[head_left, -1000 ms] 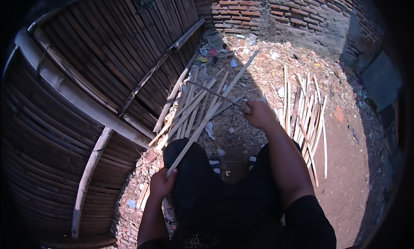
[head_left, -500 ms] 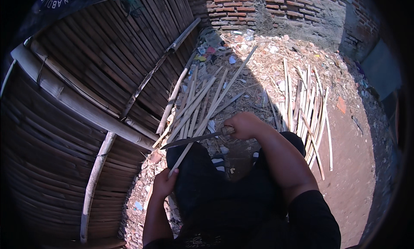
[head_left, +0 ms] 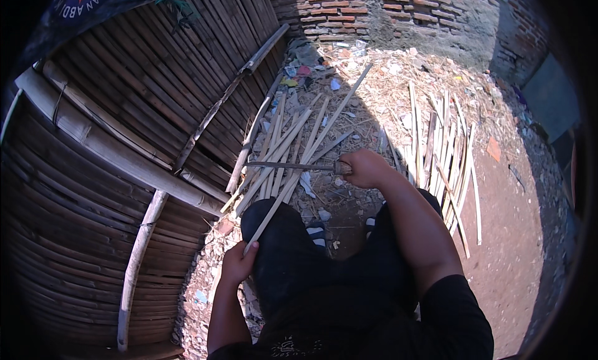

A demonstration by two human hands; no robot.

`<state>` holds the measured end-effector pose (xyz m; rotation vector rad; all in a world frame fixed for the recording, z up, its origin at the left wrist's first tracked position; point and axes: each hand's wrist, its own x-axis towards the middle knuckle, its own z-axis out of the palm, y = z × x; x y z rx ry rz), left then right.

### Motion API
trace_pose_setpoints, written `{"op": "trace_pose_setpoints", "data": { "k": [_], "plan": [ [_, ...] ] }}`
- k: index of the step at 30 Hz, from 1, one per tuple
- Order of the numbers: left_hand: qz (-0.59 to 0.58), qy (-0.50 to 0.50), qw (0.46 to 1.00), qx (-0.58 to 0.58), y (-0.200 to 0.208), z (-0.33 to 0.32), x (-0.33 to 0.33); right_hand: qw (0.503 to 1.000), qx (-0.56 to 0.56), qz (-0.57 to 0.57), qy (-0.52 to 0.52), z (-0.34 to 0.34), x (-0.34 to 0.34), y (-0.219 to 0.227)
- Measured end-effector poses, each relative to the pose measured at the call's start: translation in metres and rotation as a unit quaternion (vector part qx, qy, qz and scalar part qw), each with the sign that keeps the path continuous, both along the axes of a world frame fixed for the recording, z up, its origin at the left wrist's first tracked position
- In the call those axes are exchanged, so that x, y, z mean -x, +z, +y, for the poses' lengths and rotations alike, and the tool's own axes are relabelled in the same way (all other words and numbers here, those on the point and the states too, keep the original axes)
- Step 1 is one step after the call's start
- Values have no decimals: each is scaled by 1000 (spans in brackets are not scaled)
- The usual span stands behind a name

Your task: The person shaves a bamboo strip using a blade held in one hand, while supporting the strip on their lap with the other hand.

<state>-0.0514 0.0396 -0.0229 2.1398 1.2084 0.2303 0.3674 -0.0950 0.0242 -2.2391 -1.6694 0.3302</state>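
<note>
Running from the left hand (head_left: 238,263) at lower left up toward the top centre, the pale strip (head_left: 317,144) is the piece we watch first. The left fingers grasp its near end; the right fingers are wrapped around the handle of the long knife (head_left: 280,165), the right hand (head_left: 364,169) sitting just right of centre. The blade crosses the strip in view (whether it touches, we cannot tell).

We judge a slip along the strip the main danger: the edge could run down toward the left hand or the left knee (head_left: 256,217), over which the strip passes. A loose left grip could also let the strip twist under the blade.

Farther out, we find loose strips (head_left: 282,149) left of centre, lying under the blade and liable to snag its tip. The bamboo wall (head_left: 68,248) fills the left side, limiting a wide swing that way. More strips lie in the right pile (head_left: 443,148), well apart from the knife, and a brick wall (head_left: 423,11) closes off the top.
</note>
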Motion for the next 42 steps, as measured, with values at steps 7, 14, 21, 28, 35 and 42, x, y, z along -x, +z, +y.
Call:
{"op": "trace_pose_setpoints", "data": {
  "k": [7, 14, 21, 28, 35, 42],
  "plan": [
    [-18, 5, 1000, -18, -5, -2, 6, 996, 17, -30, 86, 7, 17, 4],
    [13, -6, 999, -44, -3, -2, 0, 972, -93, 41, -214, -8, -26, -1],
    [27, -5, 998, -59, -2, -3, 1, 999, -8, -17, 29, 5, 11, -2],
    [-9, 9, 999, -51, -3, -6, 4, 999, -36, 2, 0, 6, 6, -2],
    [-7, 1, 999, -44, -4, -3, 0, 968, -105, 46, -223, -7, -33, -7],
    [20, 7, 998, -57, 2, -7, -1, 998, 32, -33, 43, 9, 26, 7]
  ]
}}
